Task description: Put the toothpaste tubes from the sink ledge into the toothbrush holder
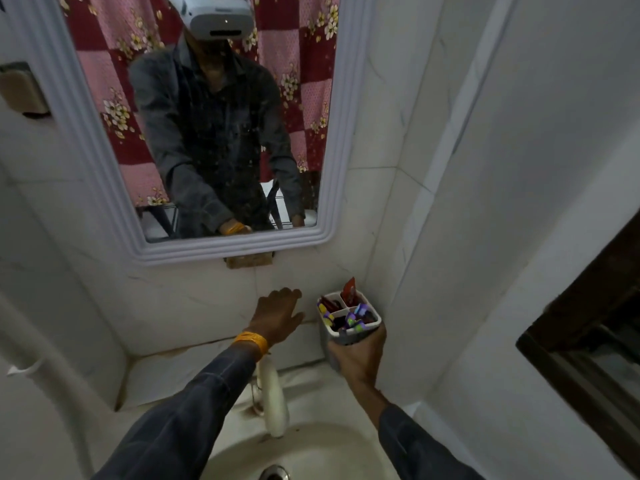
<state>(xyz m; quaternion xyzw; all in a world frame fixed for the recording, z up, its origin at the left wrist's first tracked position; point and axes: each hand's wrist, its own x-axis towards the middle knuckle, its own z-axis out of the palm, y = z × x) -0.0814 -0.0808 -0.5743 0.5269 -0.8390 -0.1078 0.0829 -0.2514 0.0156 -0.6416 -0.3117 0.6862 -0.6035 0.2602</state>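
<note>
A white toothbrush holder with divided compartments hangs in the right corner above the sink, with my right hand wrapped around its lower body. A red toothpaste tube stands upright in its back compartment. Purple and yellow items fill the front compartments. My left hand, with an orange band at the wrist, reaches over the white sink ledge with fingers spread, flat against the back wall tile and holding nothing. No tube shows on the visible part of the ledge.
A white tap curves down over the basin, below my left forearm. A white-framed mirror hangs on the wall above. Tiled walls close in on the right, and a dark window frame sits at far right.
</note>
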